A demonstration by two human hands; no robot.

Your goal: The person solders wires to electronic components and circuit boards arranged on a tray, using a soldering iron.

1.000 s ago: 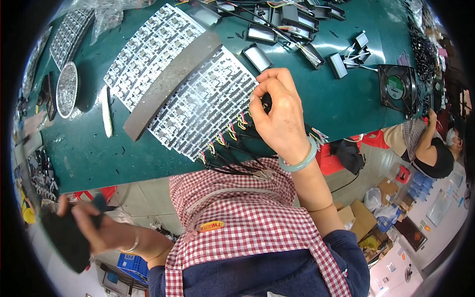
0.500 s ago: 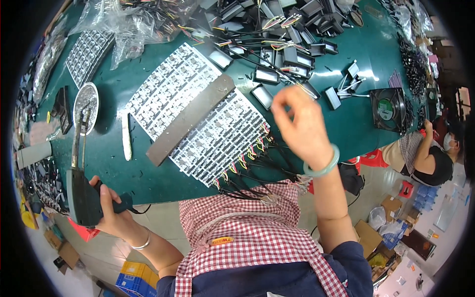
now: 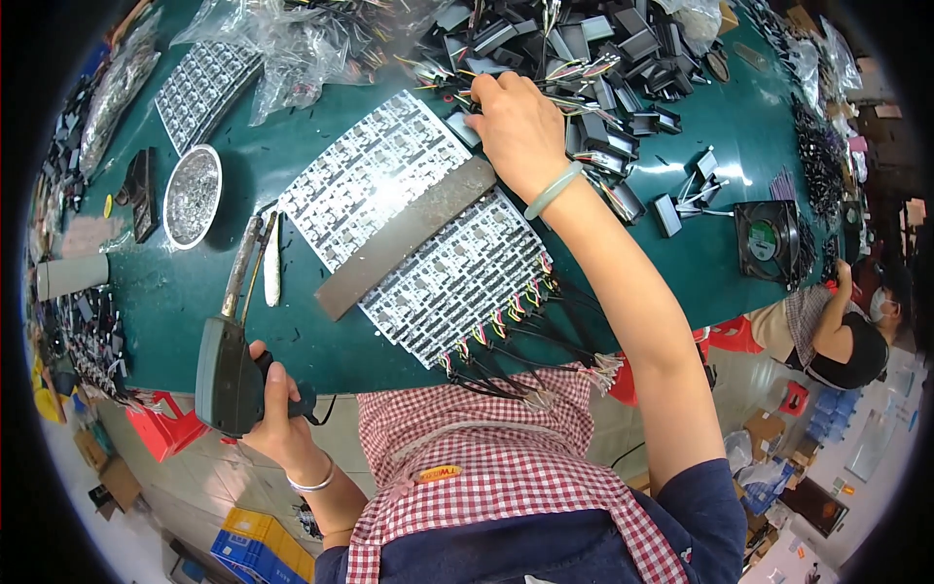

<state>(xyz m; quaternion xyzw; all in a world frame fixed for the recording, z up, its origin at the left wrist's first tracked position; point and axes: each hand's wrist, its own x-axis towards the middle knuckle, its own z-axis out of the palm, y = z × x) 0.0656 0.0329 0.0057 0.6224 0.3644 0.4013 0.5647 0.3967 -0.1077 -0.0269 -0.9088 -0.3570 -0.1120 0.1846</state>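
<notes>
Currently my left hand [image 3: 277, 419] grips a soldering gun [image 3: 229, 365] (tip over the table [image 3: 681, 282]); my right hand [image 3: 520, 122] pinches wired connectors [image 3: 584, 73] beyond the circuit-board panel [image 3: 418, 224].

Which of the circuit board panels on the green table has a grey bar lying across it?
The large panel in the middle, under the grey bar, with coloured wires along its near edge. The other panel, far left beside the plastic bags, carries nothing.

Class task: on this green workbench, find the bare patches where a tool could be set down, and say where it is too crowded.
Bare green table lies between the circuit board panel and the black fan, and along the near edge below the round metal dish. The far side, where the right hand reaches into the wired black parts, is crowded.
</notes>
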